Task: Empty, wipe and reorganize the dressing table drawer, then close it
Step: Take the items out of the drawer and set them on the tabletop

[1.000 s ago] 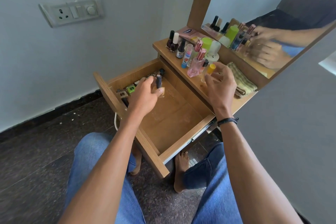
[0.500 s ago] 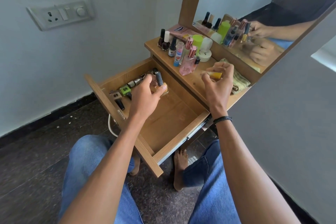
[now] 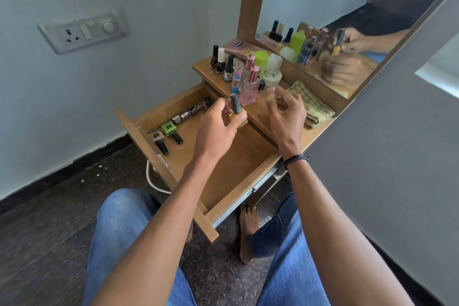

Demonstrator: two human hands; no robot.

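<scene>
A second ago the left hand (image 3: 218, 126) was down inside the drawer (image 3: 238, 164) with a dark-capped bottle (image 3: 235, 106); it has since lifted, and now its grip pinches that bottle upright over the drawer's far edge, just near of the pink perfume bottle (image 3: 249, 89) on the surface (image 3: 258, 110). The mirror (image 3: 347, 7) shows the bottle's body is yellow. The right hand (image 3: 285, 114) had a small yellow item half a second ago; its grip is now slack and holds nothing, fingers loosely curled above the surface beside the folded cloth (image 3: 313, 104). Where that item went I cannot tell. The drawer stands pulled fully out, most of its floor bare, with a green-bodied bottle (image 3: 169, 128), a grey one beside it and a metal tool (image 3: 188, 114) lying in a line along its left wall. Most of the bottles stand crowded at the far end of the surface. With the cloth set aside and a tidy line begun, this looks like restocking rather than emptying, though the lifted bottle leaves that open. Much sorting remains, and the drawer is not yet closed
</scene>
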